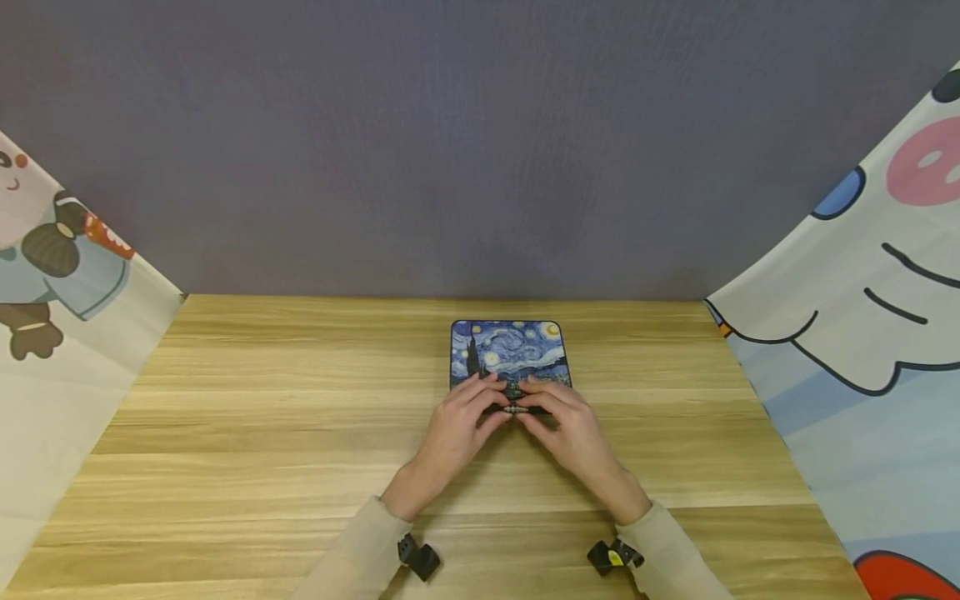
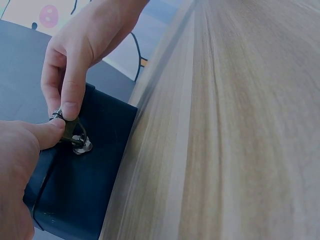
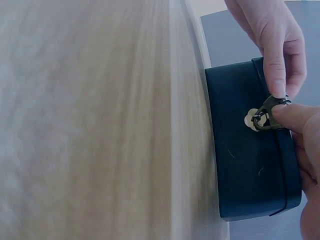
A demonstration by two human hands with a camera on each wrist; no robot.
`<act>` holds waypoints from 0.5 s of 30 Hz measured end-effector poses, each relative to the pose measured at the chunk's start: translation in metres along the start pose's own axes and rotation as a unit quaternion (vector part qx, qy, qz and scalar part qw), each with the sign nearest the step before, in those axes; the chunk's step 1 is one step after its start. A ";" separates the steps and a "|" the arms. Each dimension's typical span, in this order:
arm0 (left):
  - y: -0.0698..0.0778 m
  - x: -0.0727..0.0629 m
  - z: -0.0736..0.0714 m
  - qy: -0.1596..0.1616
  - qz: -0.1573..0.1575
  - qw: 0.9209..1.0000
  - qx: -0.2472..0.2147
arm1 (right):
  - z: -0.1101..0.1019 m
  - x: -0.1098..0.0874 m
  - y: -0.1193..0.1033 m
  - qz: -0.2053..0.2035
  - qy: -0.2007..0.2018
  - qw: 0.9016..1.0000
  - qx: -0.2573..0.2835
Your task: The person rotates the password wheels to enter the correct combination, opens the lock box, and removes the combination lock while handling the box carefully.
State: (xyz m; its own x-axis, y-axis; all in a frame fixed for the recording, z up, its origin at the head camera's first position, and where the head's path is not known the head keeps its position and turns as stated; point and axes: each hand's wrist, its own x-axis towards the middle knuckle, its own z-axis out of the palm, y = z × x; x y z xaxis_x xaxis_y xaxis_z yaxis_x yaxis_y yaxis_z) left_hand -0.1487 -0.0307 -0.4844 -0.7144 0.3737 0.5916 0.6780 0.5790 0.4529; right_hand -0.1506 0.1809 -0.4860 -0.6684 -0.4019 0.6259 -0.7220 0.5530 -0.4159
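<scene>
A dark box (image 1: 510, 346) with a swirling blue starry-night picture on its lid stands on the table. On its front, a small bronze padlock (image 3: 270, 111) with ridged dials along one edge hangs by its shackle from a round metal clasp (image 3: 250, 120). My left hand (image 1: 461, 418) pinches one side of the padlock between thumb and fingers. From the other side my right hand (image 1: 567, 419) pinches it too, with the two thumbs close together. Fingertips cover part of the padlock (image 2: 71, 131) in the left wrist view. Its digits are too small to read.
The wooden table (image 1: 285, 442) reaches out on both sides of the box. A grey wall panel (image 1: 450, 150) rises behind it. Cartoon-printed curtains (image 1: 840, 308) hang at the left and right. Each sleeve carries a small black camera (image 1: 418, 557) at the wrist.
</scene>
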 end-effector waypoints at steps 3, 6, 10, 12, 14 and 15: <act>0.000 0.000 0.000 0.001 0.002 1.000 0.003 | 0.000 0.000 0.000 -0.001 0.001 1.000 0.000; 0.000 0.000 0.000 -0.001 0.001 1.000 0.005 | 0.000 0.000 -0.001 -0.004 0.003 1.000 -0.001; 0.001 0.000 -0.001 -0.007 -0.005 1.000 0.005 | -0.001 0.001 -0.001 -0.005 0.005 1.000 0.000; 0.001 0.000 -0.001 -0.009 -0.007 1.000 0.004 | -0.001 0.001 -0.001 -0.006 0.006 1.000 -0.002; 0.000 0.000 -0.001 -0.009 -0.006 1.000 0.002 | 0.000 0.001 -0.001 -0.006 0.007 1.000 -0.003; 0.000 0.000 -0.001 -0.009 -0.006 1.000 0.002 | 0.000 0.001 -0.001 -0.005 0.006 1.000 -0.003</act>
State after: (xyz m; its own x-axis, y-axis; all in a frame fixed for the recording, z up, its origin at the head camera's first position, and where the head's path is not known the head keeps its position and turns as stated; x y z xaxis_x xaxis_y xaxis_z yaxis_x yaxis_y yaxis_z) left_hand -0.1482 -0.0312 -0.4841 -0.7254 0.3794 0.5743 0.6688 0.5858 0.4578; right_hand -0.1506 0.1805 -0.4852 -0.6590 -0.3983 0.6380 -0.7275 0.5527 -0.4064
